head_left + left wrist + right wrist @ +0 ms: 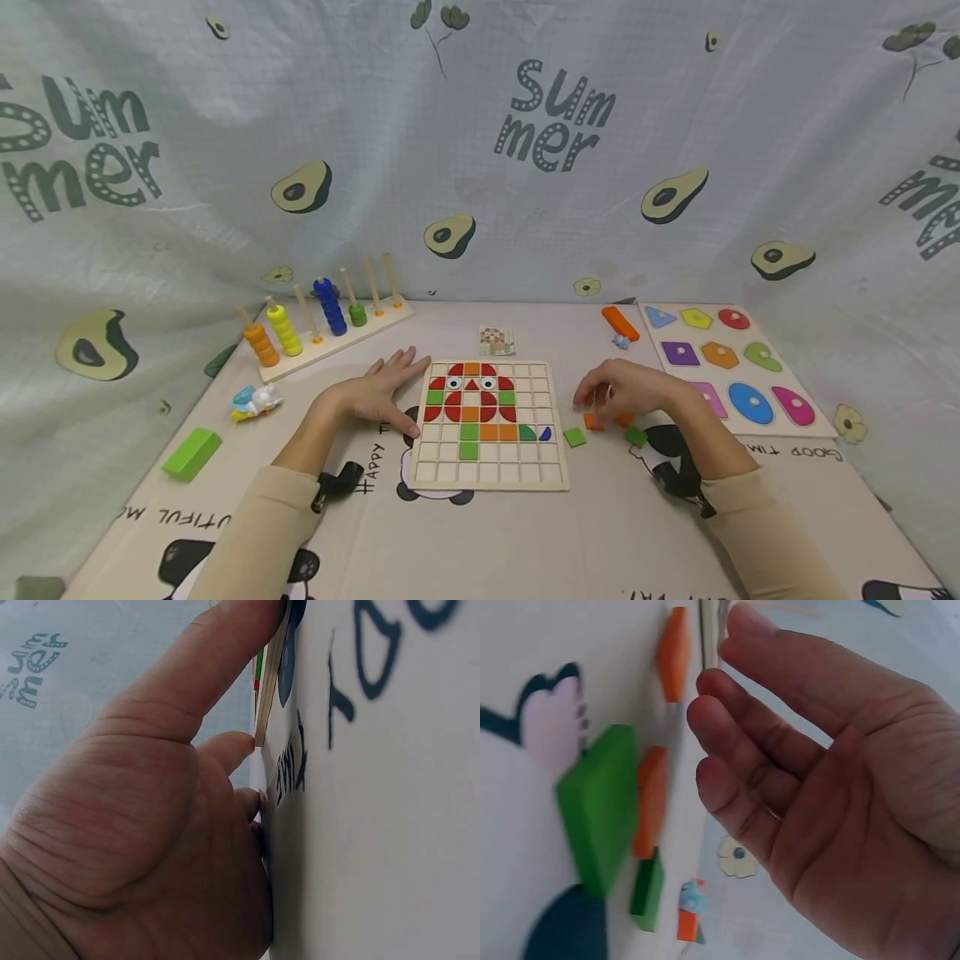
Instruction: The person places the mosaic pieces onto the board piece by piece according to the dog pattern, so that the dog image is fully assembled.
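Observation:
A square wooden grid board (525, 476) lies in the middle of the table, partly filled with red, orange, green and blue tiles. My left hand (378, 396) rests at the board's left side with fingers spread, thumb and fingertips at its edge. In the left wrist view, the thumb overlaps the board's side (271, 682). My right hand (630, 385) hovers right of the board, fingers loosely bent, with nothing seen between them. Below it lie loose tiles: a green tile (575, 437), an orange tile (592, 422), another orange tile (624, 418) and a second green tile (646, 892).
A peg stacker with coloured rings (330, 337) stands back left. Nearer are a small blue-white toy (257, 402) and a green block (192, 454). Behind the board lies a small picture card (497, 341). An orange block (620, 323) and a shape puzzle board (720, 383) lie back right.

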Demonstrator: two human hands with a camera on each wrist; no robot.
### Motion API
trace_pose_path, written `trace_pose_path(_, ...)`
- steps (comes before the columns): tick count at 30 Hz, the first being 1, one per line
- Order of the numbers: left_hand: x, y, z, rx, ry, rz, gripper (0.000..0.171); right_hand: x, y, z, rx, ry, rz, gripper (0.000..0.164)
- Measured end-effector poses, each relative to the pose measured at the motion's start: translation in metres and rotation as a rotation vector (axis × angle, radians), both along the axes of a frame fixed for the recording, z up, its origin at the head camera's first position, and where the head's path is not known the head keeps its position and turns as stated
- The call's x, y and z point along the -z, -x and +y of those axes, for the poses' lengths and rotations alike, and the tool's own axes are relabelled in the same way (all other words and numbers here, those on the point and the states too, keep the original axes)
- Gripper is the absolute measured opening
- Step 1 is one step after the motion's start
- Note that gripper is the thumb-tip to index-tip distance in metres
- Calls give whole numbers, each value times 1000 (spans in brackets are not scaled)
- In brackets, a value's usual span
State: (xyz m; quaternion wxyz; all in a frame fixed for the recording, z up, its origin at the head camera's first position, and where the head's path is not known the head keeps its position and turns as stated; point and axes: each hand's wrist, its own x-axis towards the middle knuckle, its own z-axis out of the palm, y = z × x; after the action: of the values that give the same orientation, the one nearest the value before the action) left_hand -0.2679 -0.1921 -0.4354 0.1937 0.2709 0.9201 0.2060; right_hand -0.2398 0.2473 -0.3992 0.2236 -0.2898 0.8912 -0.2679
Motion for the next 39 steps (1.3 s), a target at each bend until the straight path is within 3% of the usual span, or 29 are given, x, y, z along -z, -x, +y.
trace_pose_path(4, 0, 2, 0, 1, 3, 1, 124, 10, 5, -1, -13, -22, -12, 21)
trace_pose_path(14, 2, 2, 1, -4, -5, 1, 123, 12, 7, 0, -1, -27, -33, 17)
trace_pose_path(26, 3, 3, 0, -8, 8, 5, 124, 7, 9, -6, 22, 91, 118, 10)
trace_pose_path(33, 1, 1, 1, -2, 8, 0, 123, -3, 2, -47, -75, 284, 79, 19)
trace_pose_path(39, 1, 1, 1, 3, 7, 1, 123, -5, -12, -100, -192, 269, 76, 17)
